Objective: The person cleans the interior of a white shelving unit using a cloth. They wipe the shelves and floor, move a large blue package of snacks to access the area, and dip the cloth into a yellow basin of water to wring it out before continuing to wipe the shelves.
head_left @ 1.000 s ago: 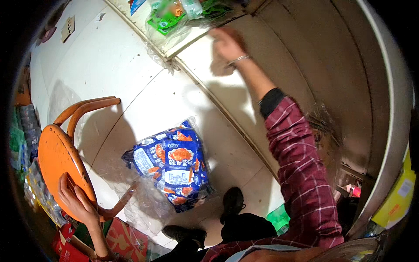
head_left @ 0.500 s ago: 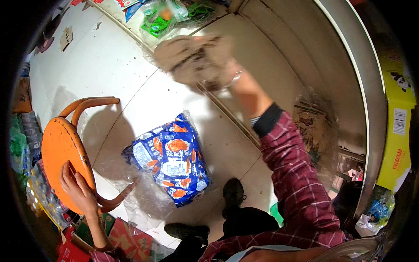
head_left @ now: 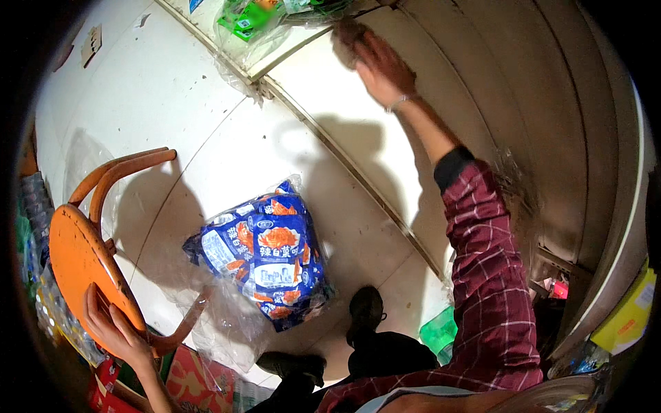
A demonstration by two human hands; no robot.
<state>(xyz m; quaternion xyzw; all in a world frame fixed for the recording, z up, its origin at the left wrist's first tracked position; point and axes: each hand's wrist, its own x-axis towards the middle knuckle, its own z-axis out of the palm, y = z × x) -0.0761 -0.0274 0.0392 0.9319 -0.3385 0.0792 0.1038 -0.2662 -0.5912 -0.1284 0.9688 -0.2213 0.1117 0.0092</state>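
My right hand [head_left: 381,69] is stretched out to the far end of a low white shelf [head_left: 320,86], pressing a crumpled brown cloth [head_left: 347,41] near its back. Much of the cloth is hidden by the hand, and both are slightly blurred. At the left, my left hand [head_left: 116,325] rests with stretched fingers on the worn seat of an orange stool [head_left: 86,258], which is tipped on its side. Between my hands, on the floor, lies a blue printed pack [head_left: 265,255] in clear plastic.
Green packets [head_left: 244,20] in clear film sit at the shelf's far end. A raised shelf edge [head_left: 358,168] runs diagonally across the floor tiles. Clear plastic [head_left: 231,327] trails beside the blue pack. A green plastic item [head_left: 439,330] is near my right shoe; a yellow box [head_left: 630,313] stands at right.
My right hand has moved with the brown cloth farther away and to the right, onto the shelf's far part. My left hand stays on the stool. The view has shifted slightly.
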